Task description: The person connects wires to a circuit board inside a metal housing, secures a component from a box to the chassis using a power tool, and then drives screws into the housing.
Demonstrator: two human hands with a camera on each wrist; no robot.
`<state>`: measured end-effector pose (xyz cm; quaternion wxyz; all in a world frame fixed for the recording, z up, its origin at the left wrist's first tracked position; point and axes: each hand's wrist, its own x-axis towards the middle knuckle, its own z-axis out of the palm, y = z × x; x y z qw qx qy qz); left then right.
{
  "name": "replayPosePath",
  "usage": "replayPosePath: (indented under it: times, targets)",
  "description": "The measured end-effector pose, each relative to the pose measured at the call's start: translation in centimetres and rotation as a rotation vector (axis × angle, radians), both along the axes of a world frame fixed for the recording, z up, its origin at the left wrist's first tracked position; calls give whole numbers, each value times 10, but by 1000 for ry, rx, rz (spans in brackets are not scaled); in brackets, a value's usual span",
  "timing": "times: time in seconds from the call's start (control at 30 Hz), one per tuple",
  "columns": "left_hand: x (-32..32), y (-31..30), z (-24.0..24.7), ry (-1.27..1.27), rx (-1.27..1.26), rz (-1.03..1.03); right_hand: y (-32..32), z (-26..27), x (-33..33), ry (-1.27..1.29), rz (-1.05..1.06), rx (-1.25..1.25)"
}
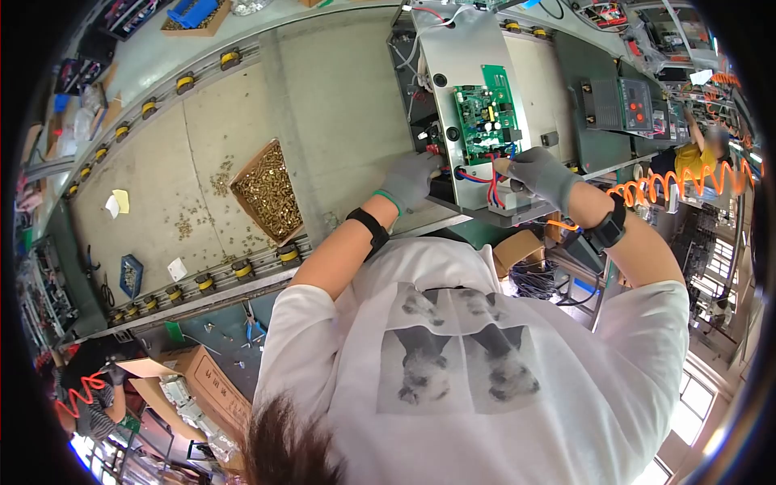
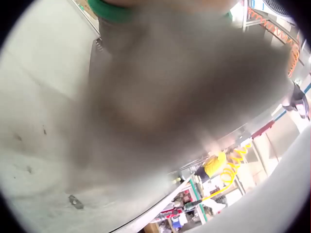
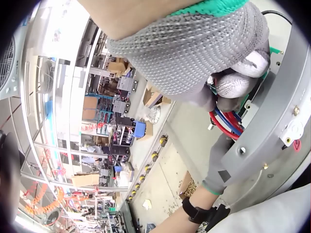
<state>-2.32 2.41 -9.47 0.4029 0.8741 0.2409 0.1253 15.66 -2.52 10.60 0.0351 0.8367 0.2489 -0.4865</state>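
A metal chassis (image 1: pixel 459 56) lies on the conveyor bench with a green circuit board (image 1: pixel 487 113) mounted on its plate. My right hand (image 1: pixel 543 176), in a grey glove, is at the board's near end. In the right wrist view its fingers (image 3: pixel 234 85) curl around red and blue wires (image 3: pixel 227 124), which hang out below them. My gloved left hand (image 1: pixel 412 178) reaches into the chassis's left side, close to the red and blue leads; its fingertips are hidden there. In the left wrist view the glove (image 2: pixel 165 92) is a grey blur filling the middle.
Left of the chassis, a cardboard tray (image 1: pixel 271 194) of brass-coloured fasteners sits on the bench, with loose ones scattered around. Yellow rollers (image 1: pixel 241 267) line the bench edges. A dark control box (image 1: pixel 618 105) stands to the right, near an orange coiled hose (image 1: pixel 687 184). Another person (image 1: pixel 705 158) is farther right.
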Motion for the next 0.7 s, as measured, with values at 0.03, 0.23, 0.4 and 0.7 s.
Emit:
replayPosePath:
  times: [0.03, 0.23, 0.4, 0.7]
  targets:
    - [-3, -1, -6, 15, 22, 0, 1, 3, -2, -20, 7, -7]
    - [-26, 7, -27, 257, -257, 13, 7, 18, -6, 0, 125, 36]
    - [-44, -7, -22, 398, -351, 193, 40, 45, -16, -326, 762, -4]
    - [-37, -27, -33, 521, 139, -360, 89, 5, -20, -132, 1202, 452]
